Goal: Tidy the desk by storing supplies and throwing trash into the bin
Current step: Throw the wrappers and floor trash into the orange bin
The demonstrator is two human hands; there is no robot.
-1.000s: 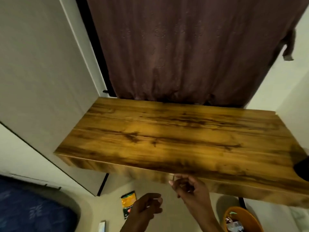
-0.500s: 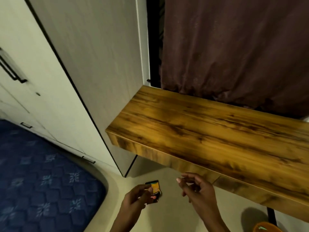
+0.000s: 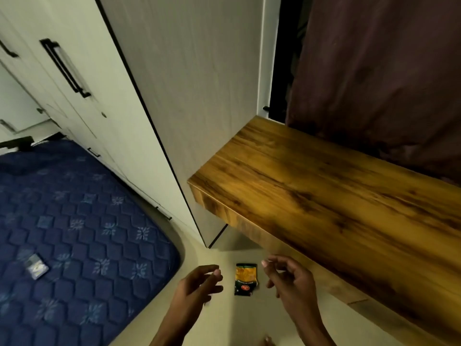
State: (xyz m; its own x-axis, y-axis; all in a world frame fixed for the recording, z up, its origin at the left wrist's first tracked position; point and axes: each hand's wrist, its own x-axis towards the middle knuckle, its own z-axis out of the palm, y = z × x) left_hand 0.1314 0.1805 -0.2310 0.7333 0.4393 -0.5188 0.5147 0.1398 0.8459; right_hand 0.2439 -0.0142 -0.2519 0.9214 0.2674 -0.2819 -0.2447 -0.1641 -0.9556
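Observation:
A small orange-and-green snack wrapper lies flat on the pale floor below the front edge of the wooden desk. My left hand hovers just left of the wrapper with fingers loosely curled, holding nothing. My right hand hangs just right of it, fingers relaxed and spread, also holding nothing. Neither hand touches the wrapper. The bin is out of view.
A tall white wardrobe with black handles stands left of the desk. A blue quilted mattress fills the lower left, with a small pale packet on it. A dark curtain hangs behind the desk.
My view has swung left and down, so the orange bin has left the frame and the mattress has come in. Both hands have opened and now flank the wrapper on the floor.

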